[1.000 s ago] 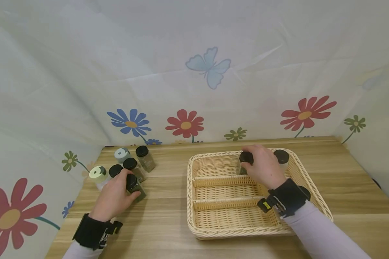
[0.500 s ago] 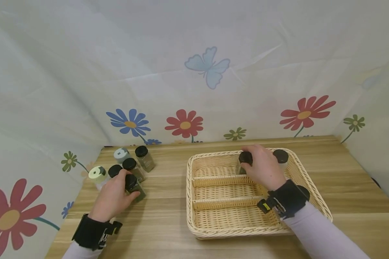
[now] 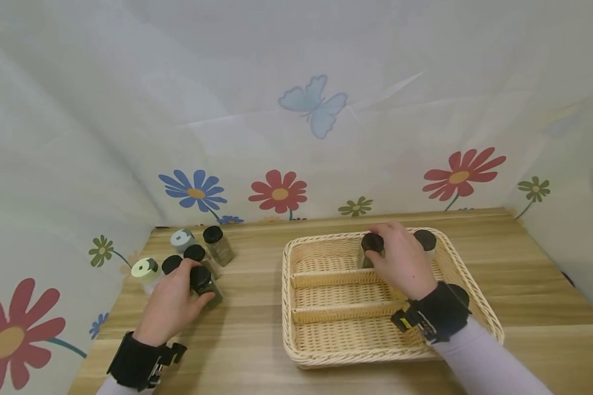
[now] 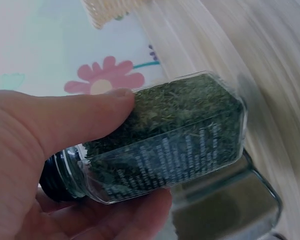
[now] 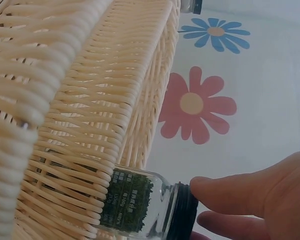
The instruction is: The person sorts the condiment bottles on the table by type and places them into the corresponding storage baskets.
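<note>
The left hand (image 3: 167,305) grips a glass jar (image 3: 205,286) with a black lid, at the near side of a group of jars on the left. In the left wrist view, green dried flakes fill this jar (image 4: 165,135), held between thumb and fingers. The right hand (image 3: 405,257) pinches the black lid of another jar (image 3: 372,242) standing in the back compartment of the wicker basket (image 3: 287,307). The right wrist view shows green flakes in that jar (image 5: 127,201), its lower part behind the woven wall, with thumb and fingertips at its lid.
Beside the left hand stand black-lidded jars (image 3: 219,248), a jar with a pale blue lid (image 3: 182,240) and one with a pale green lid (image 3: 145,269). Another black-lidded jar (image 3: 425,240) is at the basket's back right; a dark lid (image 3: 458,295) shows behind the right wrist.
The head view has shifted slightly. Both hands keep their hold on their jars, with no clear movement of either jar.
</note>
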